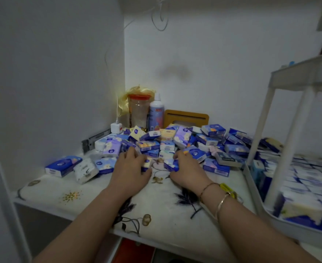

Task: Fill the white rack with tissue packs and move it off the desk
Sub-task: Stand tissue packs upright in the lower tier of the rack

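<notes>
The left hand (130, 167) and the right hand (185, 168) both reach forward to the near edge of the heap, set a little apart from each other with a gap of flowered cloth between them. The left hand's fingers curl over a small pack (147, 165) at its fingertips and grip it; the right hand's fingers close round a blue-and-white pack (170, 165) in the same way. Thin bangles (222, 202) circle the right wrist.

The desk (71, 194) fills the alcove between two white walls and wears a pale cloth printed with dark leaves and flowers. At its right edge stands the white rack (259, 188), a tiered stand with slanted posts; its lower tray is already packed with rows of tissue packs (308, 185), standing close side by side. The upper tier (298, 73) shows only from below.

The heap of tissue packs (175, 141) sprawls across the back half of the desk, mostly blue, some lilac and yellow, lying at all angles. A few loose packs (63, 166) lie apart at the left.

Behind the heap, against the wall: a wooden frame (186, 116), a clear jar (138, 111) with an orange lid, a white spray bottle (156, 112), and a white charger plug (116, 127)
</notes>
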Motion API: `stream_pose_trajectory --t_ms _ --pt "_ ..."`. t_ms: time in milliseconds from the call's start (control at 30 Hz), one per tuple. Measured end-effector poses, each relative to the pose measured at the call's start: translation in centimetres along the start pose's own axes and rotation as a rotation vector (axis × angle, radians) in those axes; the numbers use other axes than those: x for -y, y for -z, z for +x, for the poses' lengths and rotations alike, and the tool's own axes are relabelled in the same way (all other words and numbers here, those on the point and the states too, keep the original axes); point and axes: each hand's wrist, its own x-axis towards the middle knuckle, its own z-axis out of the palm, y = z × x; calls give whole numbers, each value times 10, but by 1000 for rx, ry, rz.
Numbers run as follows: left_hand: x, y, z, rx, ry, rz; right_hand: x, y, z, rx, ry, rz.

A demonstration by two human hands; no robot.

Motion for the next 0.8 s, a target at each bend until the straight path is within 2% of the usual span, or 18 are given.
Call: stream_pose_trajectory --t_ms 167,267,300,367,467,533,633,733,800 --pt "-1 -2 3 68 30 82 -4 5 -2 -41 -50 259" --pt "-9 -3 6 98 111 18 -5 11 -1 -93 -84 437" --pt "-15 0 7 61 177 -99 -5 14 -1 -112 -96 506" --pt "-34 9 12 -6 353 -487 -5 19 -1 -155 -127 664" --pt "-61 8 28 36 481 -1138 -4 23 0 -226 -162 914" --pt "-71 0 34 111 545 -1431 -2 23 -1 -226 -136 1025" --pt "-72 -9 31 197 529 -1547 1 23 -6 -115 -37 1064" --pt "-68 -14 28 142 467 -1594 8 27 -13 9 48 1063" --pt "-67 -10 23 97 422 -1554 8 35 -15 4 92 1052"
